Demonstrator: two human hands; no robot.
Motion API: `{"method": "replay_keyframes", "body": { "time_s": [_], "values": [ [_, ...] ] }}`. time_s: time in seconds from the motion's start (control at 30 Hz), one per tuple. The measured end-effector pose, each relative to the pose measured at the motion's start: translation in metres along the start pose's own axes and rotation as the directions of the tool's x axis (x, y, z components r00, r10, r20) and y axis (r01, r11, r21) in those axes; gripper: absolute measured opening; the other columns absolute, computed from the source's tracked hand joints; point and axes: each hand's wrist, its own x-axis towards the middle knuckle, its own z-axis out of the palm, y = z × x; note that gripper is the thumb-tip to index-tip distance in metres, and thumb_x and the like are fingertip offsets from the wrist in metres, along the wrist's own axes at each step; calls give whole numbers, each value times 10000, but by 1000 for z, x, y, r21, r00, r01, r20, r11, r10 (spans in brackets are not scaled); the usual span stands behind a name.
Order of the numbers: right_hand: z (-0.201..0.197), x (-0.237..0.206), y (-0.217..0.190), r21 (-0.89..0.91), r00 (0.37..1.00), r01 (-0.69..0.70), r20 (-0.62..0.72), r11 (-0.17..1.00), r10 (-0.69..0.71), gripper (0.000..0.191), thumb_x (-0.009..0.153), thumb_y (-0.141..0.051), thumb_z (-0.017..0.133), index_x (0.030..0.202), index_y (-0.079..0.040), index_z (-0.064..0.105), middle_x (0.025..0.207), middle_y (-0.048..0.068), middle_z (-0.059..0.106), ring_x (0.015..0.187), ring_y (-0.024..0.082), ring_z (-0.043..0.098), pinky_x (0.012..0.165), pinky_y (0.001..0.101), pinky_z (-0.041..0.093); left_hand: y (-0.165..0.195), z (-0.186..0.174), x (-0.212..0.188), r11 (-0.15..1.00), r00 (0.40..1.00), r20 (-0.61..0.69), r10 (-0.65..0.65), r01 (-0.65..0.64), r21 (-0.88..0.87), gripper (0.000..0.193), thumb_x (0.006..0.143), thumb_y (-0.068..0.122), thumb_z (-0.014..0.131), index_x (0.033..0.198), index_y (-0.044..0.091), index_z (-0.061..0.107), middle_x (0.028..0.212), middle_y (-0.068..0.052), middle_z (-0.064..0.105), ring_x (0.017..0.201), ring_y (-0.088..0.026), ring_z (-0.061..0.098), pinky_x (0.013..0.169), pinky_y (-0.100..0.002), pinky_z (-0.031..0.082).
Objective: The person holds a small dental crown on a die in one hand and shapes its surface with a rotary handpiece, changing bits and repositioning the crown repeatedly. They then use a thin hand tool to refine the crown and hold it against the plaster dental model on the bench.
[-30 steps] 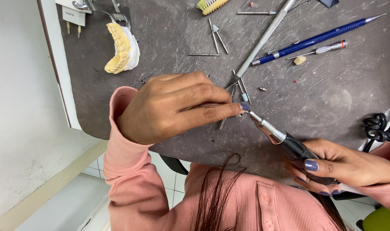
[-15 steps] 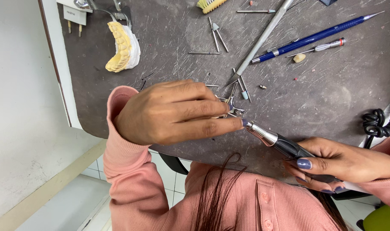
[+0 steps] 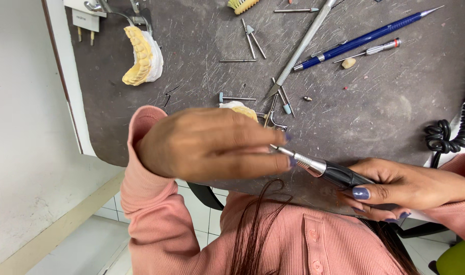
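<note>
Right hand [image 3: 405, 186] grips handpiece [image 3: 326, 170], long axis near-horizontal, tip pointing frame-left at left hand [image 3: 212, 145], fingers pressed together over worktop [image 3: 385, 112].

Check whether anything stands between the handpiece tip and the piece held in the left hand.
Nothing visible does. The right hand holds the handpiece with its tip at the left hand, whose fingers mostly hide the yellowish dental piece.

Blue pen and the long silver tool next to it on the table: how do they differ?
The blue pen is thicker, its thin metal tip pointing away from the person; the silver tool is slimmer, lies steeper, its pointed end toward the person. Both lie untouched on the dark table.
</note>
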Motion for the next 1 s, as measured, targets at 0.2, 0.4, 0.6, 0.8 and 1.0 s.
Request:
{"method": "replay_keyframes", "body": {
  "time_s": [0.2,0.4,0.6,0.8,1.0],
  "values": [
    [1,-2,3,-6,999,41,5,999,-41,416,1014,-356,607,972,54,654,592,5,517,469,76,450,404,266,321,2,0,-3,979,992,-7,-122,119,-163,241,893,40,681,1115,-46,718,1051,-141,693,980,-292,729,794,-380,621],
    [1,-1,5,-21,999,44,17,999,-44,395,1026,-341,573,957,40,650,559,9,530,423,73,444,393,265,316,7,7,1,979,993,-6,-119,116,-167,227,862,27,679,1072,-49,725,1031,-148,700,959,-297,735,771,-377,617],
    [6,1,6,10,997,68,31,998,-68,357,1047,-307,553,961,31,626,564,7,524,434,62,436,395,260,307,10,9,-2,982,994,3,-111,110,-156,215,868,31,685,1062,-57,716,1032,-155,705,958,-302,735,771,-376,617],
    [5,3,4,35,995,79,64,996,-81,354,1061,-306,530,973,27,610,573,6,528,437,55,434,401,256,314,10,14,-10,973,990,0,-142,139,-182,229,960,44,711,1178,-24,704,1145,-128,698,1067,-282,729,827,-340,612],
    [5,3,9,53,996,66,58,996,-69,358,1058,-316,517,968,21,597,575,6,527,431,51,434,400,252,310,8,19,-16,977,992,-9,-130,126,-173,210,959,24,737,1160,-27,704,1122,-126,698,1047,-277,733,815,-336,621]
  ]
}}
